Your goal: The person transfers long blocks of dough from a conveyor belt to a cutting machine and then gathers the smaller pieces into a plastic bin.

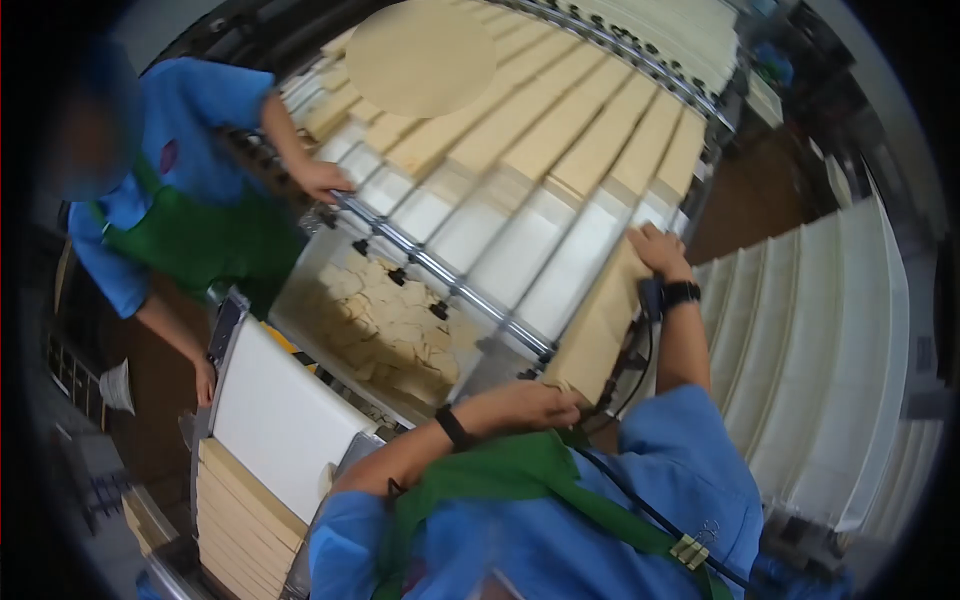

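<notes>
A long row of thin, cream-coloured pieces (598, 325), packed face to face, lies between my hands at the near right end of the slanted lanes. My right hand (658, 250) is wrapped around its far end. At the near end, my left hand (548, 405) has its fingers curled against the pieces. Further up, similar cream rows (600, 130) fill the upper parts of the white lanes (520, 240), which thin rods divide. The exact kind of pieces cannot be made out.
A metal rail (440, 265) with black knobs crosses the lanes' lower edge. Below it, a bin (290, 315) holds broken cream pieces. A co-worker (200, 200) stands left, one hand on the rail. White conveyor belt (285, 420), stacked rows (240, 520) and ribbed white sheeting (810, 350) surround me.
</notes>
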### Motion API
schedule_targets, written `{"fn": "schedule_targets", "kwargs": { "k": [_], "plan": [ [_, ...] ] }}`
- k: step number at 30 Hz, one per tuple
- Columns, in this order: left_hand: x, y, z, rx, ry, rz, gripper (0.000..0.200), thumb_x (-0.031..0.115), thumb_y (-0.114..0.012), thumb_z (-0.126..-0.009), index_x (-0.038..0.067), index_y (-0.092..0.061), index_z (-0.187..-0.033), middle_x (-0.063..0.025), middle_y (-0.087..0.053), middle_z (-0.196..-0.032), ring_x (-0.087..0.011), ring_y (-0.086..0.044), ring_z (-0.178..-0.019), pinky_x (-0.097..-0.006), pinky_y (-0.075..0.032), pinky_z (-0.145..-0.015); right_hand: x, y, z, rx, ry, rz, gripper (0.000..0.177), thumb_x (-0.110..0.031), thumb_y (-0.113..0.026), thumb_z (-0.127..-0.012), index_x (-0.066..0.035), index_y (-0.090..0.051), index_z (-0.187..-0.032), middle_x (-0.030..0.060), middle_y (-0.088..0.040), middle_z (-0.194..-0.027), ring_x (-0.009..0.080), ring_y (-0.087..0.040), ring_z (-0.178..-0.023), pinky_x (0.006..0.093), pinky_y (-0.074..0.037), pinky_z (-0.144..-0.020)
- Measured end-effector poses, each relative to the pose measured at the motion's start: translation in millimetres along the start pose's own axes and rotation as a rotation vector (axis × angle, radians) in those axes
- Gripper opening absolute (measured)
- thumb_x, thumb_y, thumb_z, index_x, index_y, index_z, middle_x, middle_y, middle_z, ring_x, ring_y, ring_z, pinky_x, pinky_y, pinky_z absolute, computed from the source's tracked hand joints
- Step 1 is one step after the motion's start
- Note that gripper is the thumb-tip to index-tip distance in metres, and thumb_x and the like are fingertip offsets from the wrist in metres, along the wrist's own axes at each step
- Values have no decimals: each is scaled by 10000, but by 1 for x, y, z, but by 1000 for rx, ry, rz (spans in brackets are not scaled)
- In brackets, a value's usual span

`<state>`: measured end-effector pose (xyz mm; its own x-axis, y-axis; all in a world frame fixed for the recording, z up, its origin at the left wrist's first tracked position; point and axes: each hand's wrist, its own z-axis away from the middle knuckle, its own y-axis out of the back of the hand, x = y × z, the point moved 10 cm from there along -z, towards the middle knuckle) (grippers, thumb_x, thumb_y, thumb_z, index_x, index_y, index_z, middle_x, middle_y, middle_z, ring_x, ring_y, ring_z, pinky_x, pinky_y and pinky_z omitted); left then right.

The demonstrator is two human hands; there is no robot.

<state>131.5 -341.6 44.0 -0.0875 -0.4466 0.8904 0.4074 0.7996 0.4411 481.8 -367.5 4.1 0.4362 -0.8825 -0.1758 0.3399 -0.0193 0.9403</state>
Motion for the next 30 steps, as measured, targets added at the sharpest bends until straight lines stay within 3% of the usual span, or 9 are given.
{"fn": "schedule_targets", "kwargs": {
  "k": [6,9,12,15,18,22,24,26,30],
  "plan": [
    [-20,7,-37,-58,104,40,404,454,-423,-977,71,-537,-1035,-207,-648,-932,-392,-616,-916,-460,-476,-776,10,15,-27,45,-43,-41,559,-501,-406,-917,-69,-578,-1227,235,-575,-1294,465,-420,-1283,603,-230,-1078],
    [-12,38,-70,83,16,-6,419,467,-404,-986,75,-535,-1055,-212,-645,-964,-396,-615,-931,-461,-469,-798,13,40,-15,386,-58,6,606,-501,-511,-909,-51,-524,-1316,230,-455,-1413,419,-379,-1327,607,-229,-1072],
    [-33,62,-104,299,20,-67,353,388,-435,-986,65,-537,-1085,-202,-647,-1048,-383,-633,-915,-452,-498,-769,16,33,-12,468,-52,-19,652,-506,-535,-905,-63,-475,-1381,220,-370,-1479,402,-318,-1366,591,-205,-1088],
    [-33,56,-124,107,43,-496,260,101,-504,-911,52,-545,-1164,-138,-512,-1383,-326,-676,-833,-437,-560,-669,5,27,5,373,-16,-74,674,-506,-549,-903,-73,-448,-1410,218,-334,-1500,394,-276,-1392,575,-183,-1103],
    [-48,46,-120,255,-123,-494,275,82,-518,-896,65,-561,-1167,-133,-497,-1387,-324,-674,-820,-433,-559,-672,-3,12,18,358,73,-141,661,-488,-574,-898,-86,-450,-1408,222,-330,-1500,386,-258,-1402,555,-157,-1116],
    [-17,89,-44,539,-223,-373,234,94,-602,-845,107,-599,-1079,-91,-603,-1195,-304,-656,-846,-388,-534,-671,-34,14,40,410,179,-173,633,-441,-619,-882,-88,-469,-1386,240,-381,-1462,391,-319,-1370,531,-218,-1109],
    [-33,108,1,637,-62,-289,247,70,-617,-840,121,-594,-1081,-67,-636,-1109,-299,-647,-869,-379,-527,-675,-58,12,45,487,357,-190,571,-401,-641,-874,-65,-524,-1321,261,-475,-1381,420,-406,-1305,501,-295,-1088],
    [-44,131,74,1003,-5,-319,265,58,-623,-847,124,-593,-1102,-61,-654,-1050,-302,-641,-887,-373,-531,-703,-93,9,50,467,525,-214,524,-365,-667,-869,-44,-554,-1268,281,-489,-1355,425,-424,-1288,502,-311,-1079],
    [-62,144,201,1389,245,-390,284,98,-642,-874,103,-602,-1155,-94,-608,-1209,-270,-664,-868,-367,-540,-728,-187,12,75,355,728,-411,288,-136,-771,-781,-40,-595,-988,218,-599,-1206,389,-542,-1153,463,-398,-995]
  ]
}}
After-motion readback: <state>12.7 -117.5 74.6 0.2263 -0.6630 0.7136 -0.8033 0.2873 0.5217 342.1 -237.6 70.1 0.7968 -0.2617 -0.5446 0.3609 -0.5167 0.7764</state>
